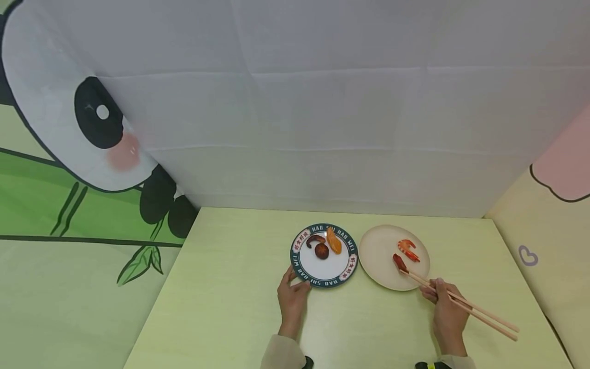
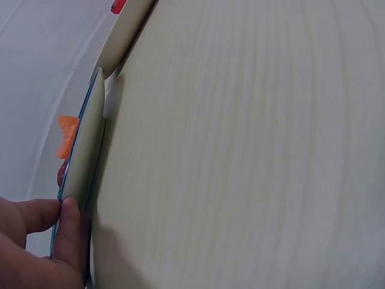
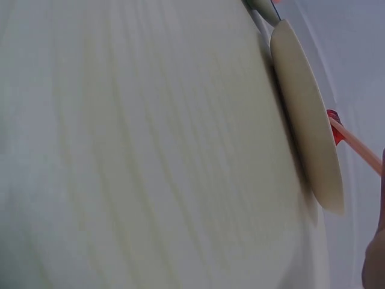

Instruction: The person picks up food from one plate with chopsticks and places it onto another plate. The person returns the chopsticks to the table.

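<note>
a person works at a pale table [image 1: 221, 297] with two plates side by side. the left hand [image 1: 293, 301] pinches the near edge of the patterned plate [image 1: 325, 282], which bears a dark curved piece [image 1: 315, 239], a brown ball [image 1: 321, 251] and an orange piece [image 1: 334, 242]. the right hand [image 1: 449, 311] grips a pair of chopsticks [image 1: 495, 318], their tips touching the lower end of a red piece [image 1: 399, 263] at the cream plate [image 1: 379, 259]; whether they clamp it firmly cannot be told. a shrimp [image 1: 408, 250] lies just beyond it. the step in hand seems to be picking up the red piece; the next move likely calls for an even squeeze of the tips and a steady lift.
</note>
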### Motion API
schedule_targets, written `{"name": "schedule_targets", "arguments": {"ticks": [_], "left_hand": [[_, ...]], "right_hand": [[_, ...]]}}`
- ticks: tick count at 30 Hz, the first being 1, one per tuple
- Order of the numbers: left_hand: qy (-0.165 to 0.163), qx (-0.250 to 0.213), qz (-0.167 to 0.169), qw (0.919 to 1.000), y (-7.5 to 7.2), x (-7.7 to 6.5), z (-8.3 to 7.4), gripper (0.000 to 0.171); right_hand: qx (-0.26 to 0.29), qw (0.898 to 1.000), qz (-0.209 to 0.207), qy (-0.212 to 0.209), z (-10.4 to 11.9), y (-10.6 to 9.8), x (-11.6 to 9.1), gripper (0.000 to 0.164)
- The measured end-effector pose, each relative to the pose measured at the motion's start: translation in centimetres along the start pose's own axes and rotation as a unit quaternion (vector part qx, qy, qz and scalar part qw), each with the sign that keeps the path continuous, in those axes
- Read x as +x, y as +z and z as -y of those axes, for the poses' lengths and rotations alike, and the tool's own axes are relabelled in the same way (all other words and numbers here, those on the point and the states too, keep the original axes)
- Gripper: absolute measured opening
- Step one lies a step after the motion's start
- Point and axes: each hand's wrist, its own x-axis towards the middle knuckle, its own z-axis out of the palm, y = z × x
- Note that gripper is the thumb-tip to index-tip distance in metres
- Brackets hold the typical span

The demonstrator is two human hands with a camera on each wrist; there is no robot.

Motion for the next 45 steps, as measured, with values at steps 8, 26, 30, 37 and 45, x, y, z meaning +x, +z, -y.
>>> {"name": "schedule_targets", "arguments": {"ticks": [8,26,30,37,45], "left_hand": [[-0.001,-0.002,-0.003,1.0000,0.00,0.04,0.05,0.072],[0.006,-0.011,-0.002,0.9999,-0.23,-0.31,0.23,0.072],[0.006,-0.012,-0.001,0.9999,-0.23,-0.26,0.29,0.072],[-0.003,-0.002,0.000,1.0000,-0.25,-0.33,0.18,0.073],[-0.006,0.007,0.001,1.0000,-0.21,-0.25,0.15,0.073]], "right_hand": [[0.006,1.000,0.008,-0.020,-0.46,-0.19,-0.01,0.018],[-0.022,0.999,0.012,-0.020,-0.76,-0.78,-0.56,0.019],[-0.028,0.999,0.010,-0.025,-0.72,-0.75,-0.54,0.019],[-0.030,0.999,0.004,-0.026,-0.72,-0.81,-0.63,0.016],[-0.037,0.999,0.001,-0.023,-0.60,-0.80,-0.77,0.020]]}}
